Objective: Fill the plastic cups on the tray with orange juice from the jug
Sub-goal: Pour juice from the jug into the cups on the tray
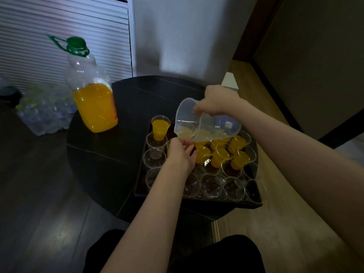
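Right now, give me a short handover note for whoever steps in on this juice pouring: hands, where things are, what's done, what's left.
Right hand: its grip is on the clear jug, tipped steeply toward the left, little juice left inside.
Left hand: fingers pinch a cup under the jug's spout; that cup is mostly hidden.
Tray sits on the dark round table; the big juice bottle, capped and roughly half full, stands to the tray's left.
Done: one filled cup at the far left corner, plus a filled cluster far right.
Left: the empty cups in the near rows and left column. The jug probably needs refilling first.
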